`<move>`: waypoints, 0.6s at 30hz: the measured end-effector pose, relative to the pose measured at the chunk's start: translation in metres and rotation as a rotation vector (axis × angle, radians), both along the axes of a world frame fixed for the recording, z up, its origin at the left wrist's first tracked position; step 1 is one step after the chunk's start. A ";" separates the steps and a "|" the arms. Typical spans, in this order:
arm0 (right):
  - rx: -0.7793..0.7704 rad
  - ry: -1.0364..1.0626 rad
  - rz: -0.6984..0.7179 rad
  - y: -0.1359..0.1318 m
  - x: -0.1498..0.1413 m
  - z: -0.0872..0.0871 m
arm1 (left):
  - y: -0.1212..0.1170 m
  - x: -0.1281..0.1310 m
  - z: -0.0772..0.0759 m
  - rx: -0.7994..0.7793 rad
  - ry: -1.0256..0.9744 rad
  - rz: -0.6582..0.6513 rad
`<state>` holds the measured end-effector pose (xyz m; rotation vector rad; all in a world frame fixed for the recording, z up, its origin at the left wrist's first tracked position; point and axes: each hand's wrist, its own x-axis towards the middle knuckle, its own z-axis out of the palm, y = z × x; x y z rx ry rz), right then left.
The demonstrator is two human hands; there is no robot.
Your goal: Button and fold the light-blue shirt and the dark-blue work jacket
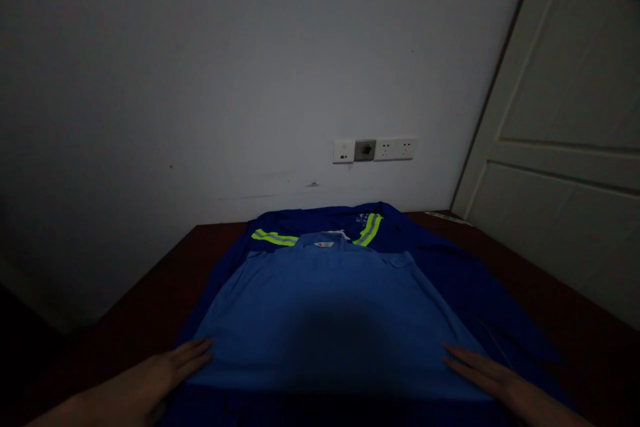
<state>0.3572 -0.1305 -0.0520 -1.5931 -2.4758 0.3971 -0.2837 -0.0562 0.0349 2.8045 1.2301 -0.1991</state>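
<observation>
A light blue shirt lies spread out, its collar with a small white label toward the wall. Beneath it is a darker blue work jacket with yellow-green and grey reflective strips. My left hand rests at the shirt's lower left edge, its fingers stretched out on the cloth. At the lower right edge, my right hand touches the shirt with its fingers extended too. Neither thumb shows clearly. A dark shadow covers the shirt's lower middle.
Both garments lie on a dark reddish-brown table against a pale wall. Wall sockets and switches sit above it. On the right stands a panelled door, and a thin printed strip lies near the table's far right corner.
</observation>
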 end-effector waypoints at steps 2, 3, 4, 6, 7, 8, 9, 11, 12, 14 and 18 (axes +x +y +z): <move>-0.014 0.012 -0.011 -0.004 0.002 0.000 | 0.006 -0.003 0.000 -0.089 -0.075 0.071; -0.027 0.030 -0.017 -0.005 0.003 0.002 | 0.011 -0.004 0.000 -0.113 -0.134 0.144; -0.042 0.057 -0.026 -0.005 0.005 0.006 | 0.017 -0.006 0.000 -0.111 -0.204 0.239; -0.066 0.133 -0.078 0.000 0.011 0.016 | 0.032 -0.009 -0.001 -0.117 -0.371 0.452; -0.071 0.177 -0.124 0.006 0.014 0.022 | 0.041 -0.010 -0.003 -0.153 -0.463 0.565; -0.073 0.219 -0.186 0.014 0.017 0.029 | 0.049 -0.012 -0.005 -0.216 -0.553 0.678; -0.066 0.262 -0.255 0.024 0.021 0.036 | 0.057 -0.012 -0.007 -0.300 -0.640 0.778; -0.053 0.358 -0.361 0.049 0.025 0.047 | 0.071 -0.012 -0.013 -0.476 -0.787 0.911; -0.044 0.399 -0.408 0.062 0.027 0.050 | 0.077 -0.010 -0.015 -0.544 -0.836 0.947; -0.037 0.450 -0.465 0.086 0.027 0.052 | 0.085 -0.005 -0.015 -0.616 -0.888 0.975; -0.163 0.491 -0.513 0.117 0.018 0.046 | 0.083 0.014 0.001 -0.660 -0.840 1.009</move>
